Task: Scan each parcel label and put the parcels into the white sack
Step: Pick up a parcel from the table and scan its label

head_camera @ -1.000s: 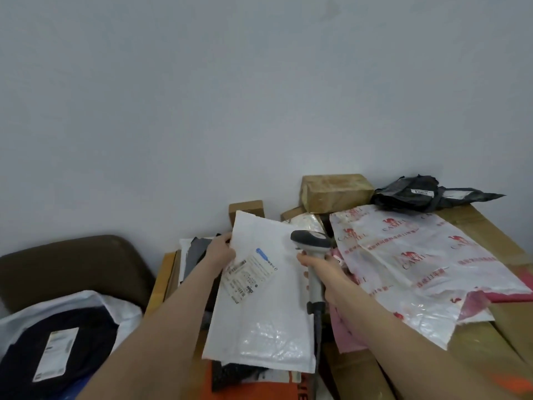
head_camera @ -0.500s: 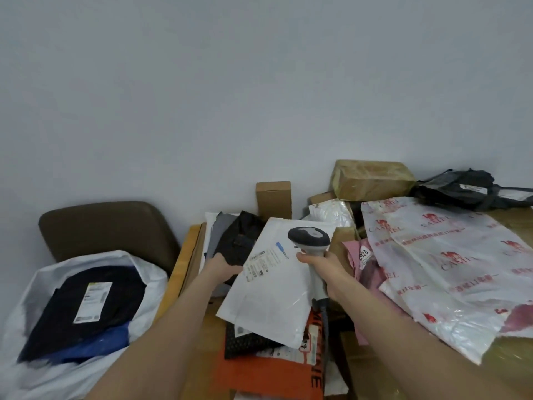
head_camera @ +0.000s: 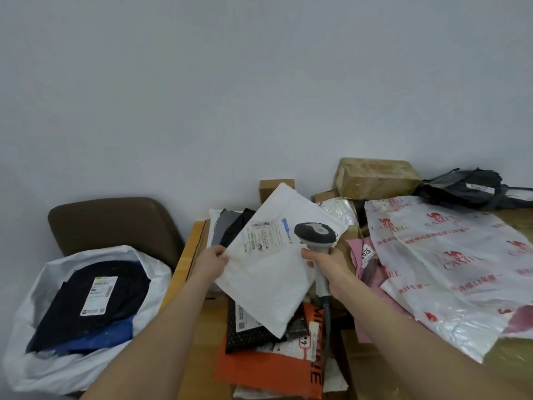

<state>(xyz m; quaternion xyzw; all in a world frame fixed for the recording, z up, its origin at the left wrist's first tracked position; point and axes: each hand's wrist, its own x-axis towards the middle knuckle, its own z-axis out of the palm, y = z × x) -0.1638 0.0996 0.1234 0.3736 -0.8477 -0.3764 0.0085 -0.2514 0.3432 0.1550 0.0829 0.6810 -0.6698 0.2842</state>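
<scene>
Both my hands are busy: my left hand (head_camera: 212, 262) pinches the left edge of the white padded parcel (head_camera: 268, 281), thumb on top and fingers curled underneath, while my right hand (head_camera: 331, 269) is wrapped round the grey handle of the barcode scanner (head_camera: 315, 236). I hold the parcel in the air above the pile, tilted, its far corner pointing up toward the wall and its near corner hanging low over the black dotted parcel (head_camera: 245, 330). It is a flat, slightly glossy white mailer with a faintly bubbled skin. Its shipping label (head_camera: 266, 235) faces up on the upper half, white with fine black print, barcodes and a blue strip at its right end. The scanner's dark head sits just beside that right end, overlapping the parcel's edge, and its cable drops toward me. Under the parcel lie an orange parcel (head_camera: 268, 368) and the dotted one. To the right are a pink bag (head_camera: 360, 256) and a large clear bag printed with red camels (head_camera: 450, 269). Well to my left the white sack (head_camera: 37, 298) stands open in front of a brown chair (head_camera: 115, 223), with a dark parcel (head_camera: 95, 301) lying inside it, its own label up.
</scene>
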